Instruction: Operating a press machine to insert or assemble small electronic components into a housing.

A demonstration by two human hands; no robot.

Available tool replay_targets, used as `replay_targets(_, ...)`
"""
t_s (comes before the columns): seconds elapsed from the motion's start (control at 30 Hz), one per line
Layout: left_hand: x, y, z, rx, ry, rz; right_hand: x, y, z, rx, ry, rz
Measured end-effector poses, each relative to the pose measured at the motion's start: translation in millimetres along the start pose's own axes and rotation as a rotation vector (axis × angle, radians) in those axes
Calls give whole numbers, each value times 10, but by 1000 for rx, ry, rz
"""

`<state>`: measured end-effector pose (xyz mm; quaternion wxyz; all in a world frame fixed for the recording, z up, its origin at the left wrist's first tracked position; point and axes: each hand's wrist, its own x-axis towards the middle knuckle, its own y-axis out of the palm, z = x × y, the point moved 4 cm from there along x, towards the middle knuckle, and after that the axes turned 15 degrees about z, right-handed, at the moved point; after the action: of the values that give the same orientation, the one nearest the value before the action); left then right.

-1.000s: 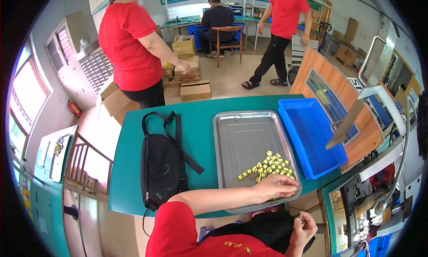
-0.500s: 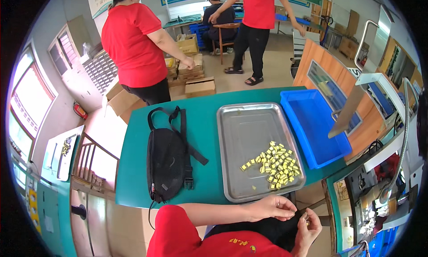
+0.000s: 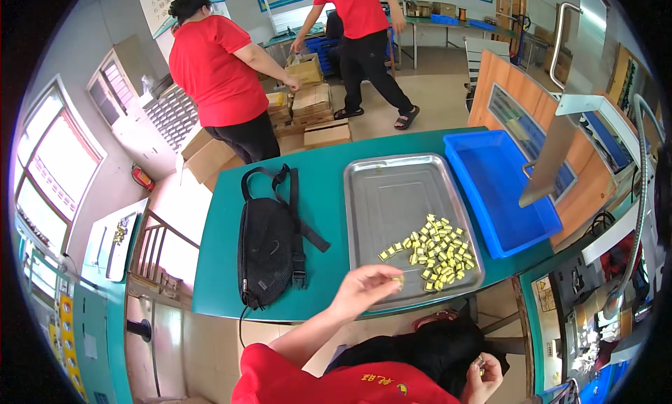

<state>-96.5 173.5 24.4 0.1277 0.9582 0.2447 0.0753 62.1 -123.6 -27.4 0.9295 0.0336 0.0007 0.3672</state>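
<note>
A shallow metal tray (image 3: 381, 194) lies on the green table, with a heap of small yellow-and-dark block-shaped components (image 3: 441, 257) in its near right part. Over the tray's near left edge is my left hand (image 3: 364, 290), its fingertips pinched on one small yellowish component (image 3: 399, 281). My right hand (image 3: 484, 379) is low at the right, beside my dark-clad lap and away from the tray. Its thumb and fingers are closed on a small shiny piece (image 3: 479, 363), mostly covered by the fingertips.
A black waist bag (image 3: 266, 253) rests left of the tray on the green table (image 3: 213, 264). To the tray's right is a blue plastic bin (image 3: 490, 194). A machine (image 3: 584, 327) stands at my right. Two people in red shirts are beyond the table near cardboard boxes (image 3: 313, 103).
My left hand has moved away from my right, left and up to the tray's near edge. My right hand has dropped slightly. The far standing person has shifted left, toward the boxes.
</note>
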Motion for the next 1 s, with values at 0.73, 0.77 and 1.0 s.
replay_targets(0.73,142,1031,592,-383,-244,524,195,149,235,-113,-24,23)
replay_targets(0.77,145,1105,648,-393,-255,566,171,134,249,-119,-30,19)
replay_targets(1.0,4,1371,905,-427,-380,687,-76,-46,201,-133,-128,-92)
